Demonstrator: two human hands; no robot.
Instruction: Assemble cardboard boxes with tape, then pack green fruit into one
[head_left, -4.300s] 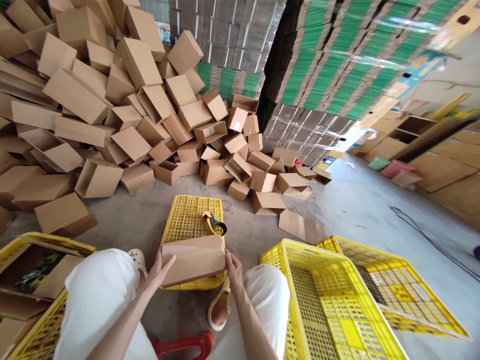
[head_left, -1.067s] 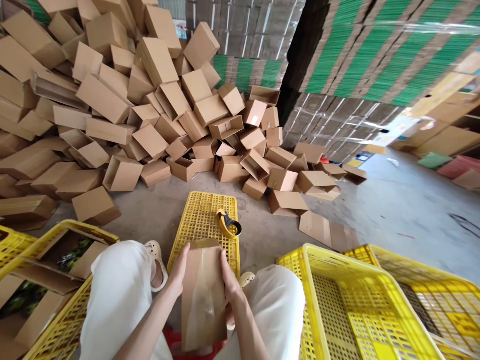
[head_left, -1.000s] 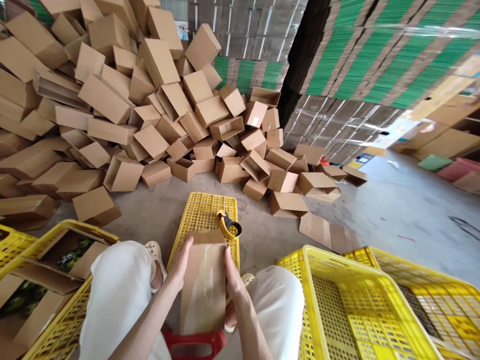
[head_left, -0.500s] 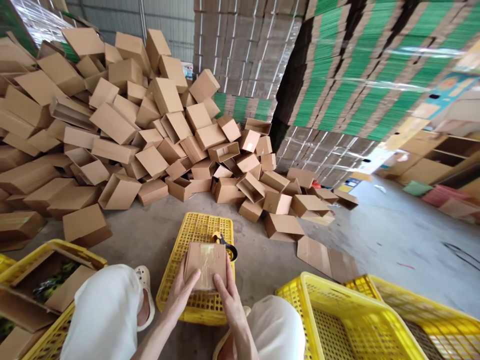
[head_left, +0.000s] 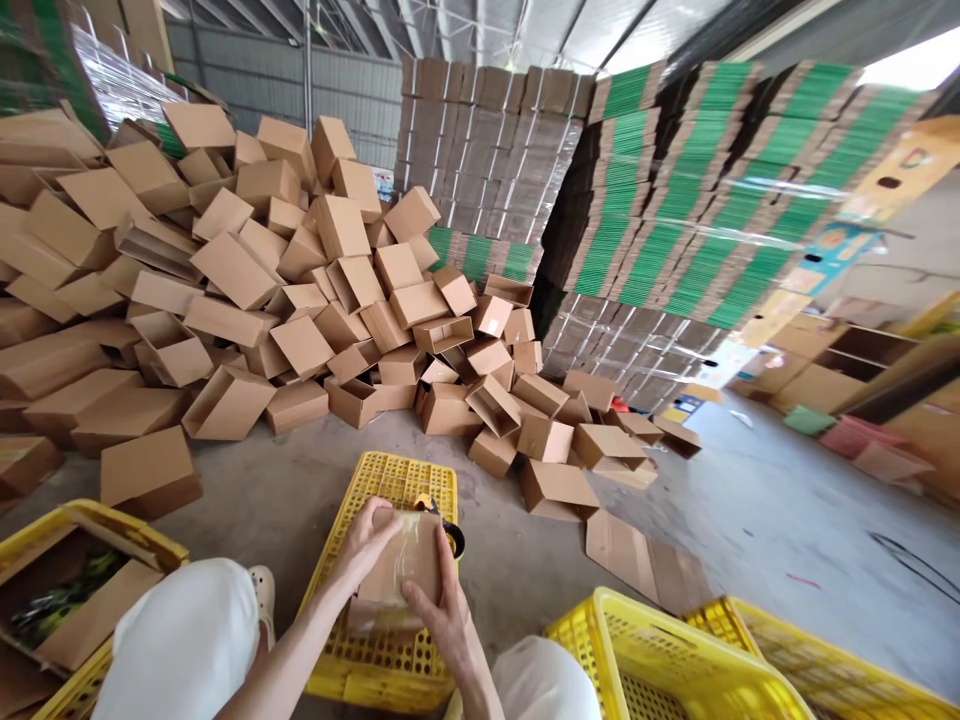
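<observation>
Between my hands is a small brown cardboard box with clear tape across its face, held above an upturned yellow plastic crate. My left hand grips its far left corner, thumb on the top edge. My right hand holds the right side, fingers along the edge and thumb on the taped face. Just beyond the box, a black and yellow tape dispenser lies on the crate, partly hidden by the box and my right fingers.
A large heap of brown cartons fills the floor ahead. Yellow crates stand at right; another crate at left holds an open carton with dark green and yellow contents. Tall stacks of flattened cardboard rise behind. A flat cardboard piece lies on the floor.
My left hand has moved up from the box's left side to its far left corner. The box has turned and tilted slightly. The view has tipped upward, showing more roof.
</observation>
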